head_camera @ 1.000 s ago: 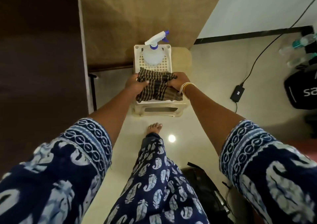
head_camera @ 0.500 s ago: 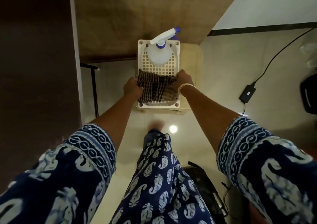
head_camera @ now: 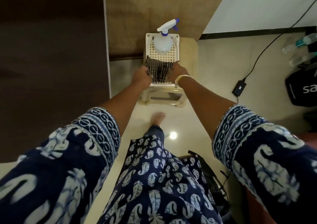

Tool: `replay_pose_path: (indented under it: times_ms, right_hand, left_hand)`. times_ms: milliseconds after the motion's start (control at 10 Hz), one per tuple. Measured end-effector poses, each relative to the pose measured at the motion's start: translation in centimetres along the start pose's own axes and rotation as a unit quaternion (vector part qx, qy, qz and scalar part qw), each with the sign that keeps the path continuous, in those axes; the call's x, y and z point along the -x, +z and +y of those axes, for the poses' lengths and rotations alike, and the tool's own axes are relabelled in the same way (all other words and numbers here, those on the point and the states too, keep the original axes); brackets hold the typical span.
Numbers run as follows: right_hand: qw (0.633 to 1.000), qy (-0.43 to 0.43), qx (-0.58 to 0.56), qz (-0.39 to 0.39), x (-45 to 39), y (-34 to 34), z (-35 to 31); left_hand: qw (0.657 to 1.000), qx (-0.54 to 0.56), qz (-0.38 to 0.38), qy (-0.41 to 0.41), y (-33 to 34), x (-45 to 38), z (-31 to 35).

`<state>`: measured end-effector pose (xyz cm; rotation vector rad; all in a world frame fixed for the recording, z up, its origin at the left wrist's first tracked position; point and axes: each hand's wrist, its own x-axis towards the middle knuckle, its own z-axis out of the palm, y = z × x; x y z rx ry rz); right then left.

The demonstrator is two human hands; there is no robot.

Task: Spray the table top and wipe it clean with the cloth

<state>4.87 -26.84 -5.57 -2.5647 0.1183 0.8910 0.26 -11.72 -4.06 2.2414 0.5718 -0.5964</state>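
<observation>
A small white plastic table [head_camera: 174,52] with a lattice top stands ahead of me on the floor. A clear spray bottle [head_camera: 163,42] with a white and blue trigger head stands upright at its far end. A dark checked cloth [head_camera: 158,69] lies bunched across the near half of the top. My left hand [head_camera: 141,76] grips the cloth's left edge. At the cloth's right edge my right hand [head_camera: 178,71], with bangles on the wrist, grips it too. The cloth's near part is partly hidden behind my hands.
A dark brown bed or couch [head_camera: 51,60] fills the left side. A tan wall panel [head_camera: 154,5] rises behind the table. On the right floor lie a black power adapter [head_camera: 239,88] with its cable, water bottles [head_camera: 301,43] and a black bag [head_camera: 301,88]. My bare foot [head_camera: 158,118] stands near the table.
The cloth has been drawn together and is narrower than a second ago, with my hands closer to each other. The camera view has shifted slightly.
</observation>
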Motion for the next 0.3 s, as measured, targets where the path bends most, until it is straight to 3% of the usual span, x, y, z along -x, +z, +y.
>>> replay_pose_path:
  times_ms: [300]
  right_hand:
    - [1.000, -0.018, -0.005, 0.020, 11.7, 4.7, -3.9]
  left_hand:
    - [0.997, 0.045, 0.041, 0.053, -3.0, 10.4, -5.0]
